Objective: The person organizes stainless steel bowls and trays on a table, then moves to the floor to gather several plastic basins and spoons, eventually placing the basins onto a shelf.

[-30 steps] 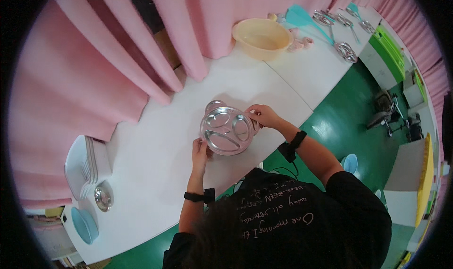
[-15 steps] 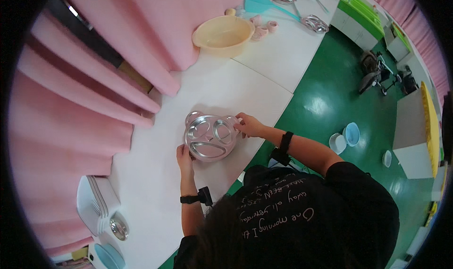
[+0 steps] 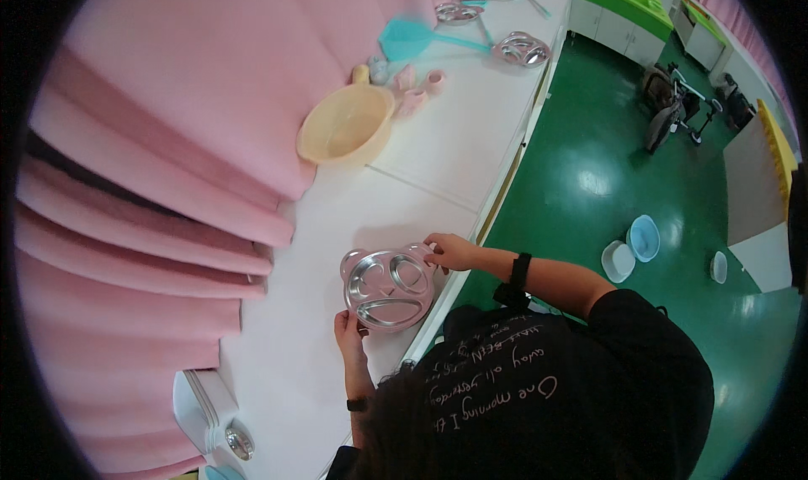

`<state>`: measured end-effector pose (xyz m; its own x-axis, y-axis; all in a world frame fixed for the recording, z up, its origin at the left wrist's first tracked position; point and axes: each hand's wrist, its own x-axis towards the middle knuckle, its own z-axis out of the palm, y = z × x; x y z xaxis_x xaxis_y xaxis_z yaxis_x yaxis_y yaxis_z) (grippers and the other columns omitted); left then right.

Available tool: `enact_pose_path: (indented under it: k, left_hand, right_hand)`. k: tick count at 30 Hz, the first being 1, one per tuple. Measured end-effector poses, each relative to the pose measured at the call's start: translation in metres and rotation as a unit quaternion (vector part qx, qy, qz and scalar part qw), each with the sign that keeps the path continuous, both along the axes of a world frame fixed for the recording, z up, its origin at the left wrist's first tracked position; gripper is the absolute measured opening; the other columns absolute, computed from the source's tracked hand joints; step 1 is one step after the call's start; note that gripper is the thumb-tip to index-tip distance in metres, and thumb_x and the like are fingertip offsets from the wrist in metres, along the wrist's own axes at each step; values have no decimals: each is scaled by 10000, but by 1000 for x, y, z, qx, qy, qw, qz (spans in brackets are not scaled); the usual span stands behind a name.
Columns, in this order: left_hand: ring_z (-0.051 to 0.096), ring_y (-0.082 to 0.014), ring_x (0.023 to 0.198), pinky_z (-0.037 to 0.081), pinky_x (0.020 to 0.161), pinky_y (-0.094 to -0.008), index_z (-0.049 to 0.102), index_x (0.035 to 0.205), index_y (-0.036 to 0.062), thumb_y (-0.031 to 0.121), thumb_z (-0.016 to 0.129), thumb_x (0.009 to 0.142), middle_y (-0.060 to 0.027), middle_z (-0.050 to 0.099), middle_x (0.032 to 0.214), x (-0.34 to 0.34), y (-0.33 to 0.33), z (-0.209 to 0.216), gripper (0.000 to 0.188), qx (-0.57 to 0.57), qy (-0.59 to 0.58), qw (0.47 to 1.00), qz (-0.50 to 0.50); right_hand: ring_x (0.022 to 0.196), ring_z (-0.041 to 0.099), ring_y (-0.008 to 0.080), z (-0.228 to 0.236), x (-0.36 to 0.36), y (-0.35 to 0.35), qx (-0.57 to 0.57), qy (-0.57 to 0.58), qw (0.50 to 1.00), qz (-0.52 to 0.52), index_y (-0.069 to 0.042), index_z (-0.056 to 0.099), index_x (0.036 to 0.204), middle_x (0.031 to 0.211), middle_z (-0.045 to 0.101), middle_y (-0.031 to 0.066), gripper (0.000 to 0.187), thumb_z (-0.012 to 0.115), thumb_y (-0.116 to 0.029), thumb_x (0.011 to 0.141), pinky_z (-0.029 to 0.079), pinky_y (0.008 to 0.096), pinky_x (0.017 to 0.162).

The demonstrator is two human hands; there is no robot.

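Right hand point(image 3: 453, 252) and left hand point(image 3: 350, 335) grasp a pink bear-shaped plate point(image 3: 389, 288) by one ear and the lower-left rim, some fingertips hidden. Ears face the cream basin point(image 3: 345, 131); nearly round, no clear long axis. It's over the white table point(image 3: 295, 345), contact unclear.

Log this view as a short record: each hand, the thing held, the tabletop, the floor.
Left hand: holding the lower-left edge of the pink plate
Right hand: holding the ear at its upper right
Plate: bear-shaped, three hollows
Table: white, with a cream basin by the pink curtain and a turquoise long-handled tool beyond it
Floor: green, with a blue basin beside a white bowl
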<state>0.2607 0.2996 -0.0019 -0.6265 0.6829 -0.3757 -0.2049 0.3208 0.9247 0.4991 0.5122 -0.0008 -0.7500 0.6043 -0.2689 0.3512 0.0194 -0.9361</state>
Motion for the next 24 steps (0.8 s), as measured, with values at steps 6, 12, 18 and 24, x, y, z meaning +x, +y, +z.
enact_pose_path:
  k: [6,12,18,24]
  left_hand:
    - [515,-92,596,389,506,-210,499,941,27,225,506,901,-26,557,735,87,100,16,202,1,20,997,-70]
    - [536,-108,612,402,518,-220,488,982,6,210,479,916,-45,568,774,164,198,19,215,-11,51,984,-169]
    - [565,-122,625,424,528,-240,478,1011,-8,206,476,916,-68,577,785,218,286,20,234,-14,66,962,-263]
    - [573,-130,604,423,523,-238,477,988,-2,212,488,911,-66,585,753,244,364,9,228,0,44,954,-297]
  right_hand:
    - [538,574,149,23,107,74,1,-4,999,-41,30,461,1143,762,629,89,354,542,-183,872,447,282,509]
    - [549,570,148,14,208,124,14,2,988,-154,15,457,1168,791,622,90,330,505,-163,894,459,285,513]
    - [562,552,132,16,279,172,11,24,976,-216,7,437,1184,798,598,71,332,496,-157,901,463,273,521]
    - [615,573,153,-15,305,242,20,23,965,-260,-11,411,1234,829,595,87,390,509,-159,886,475,275,542]
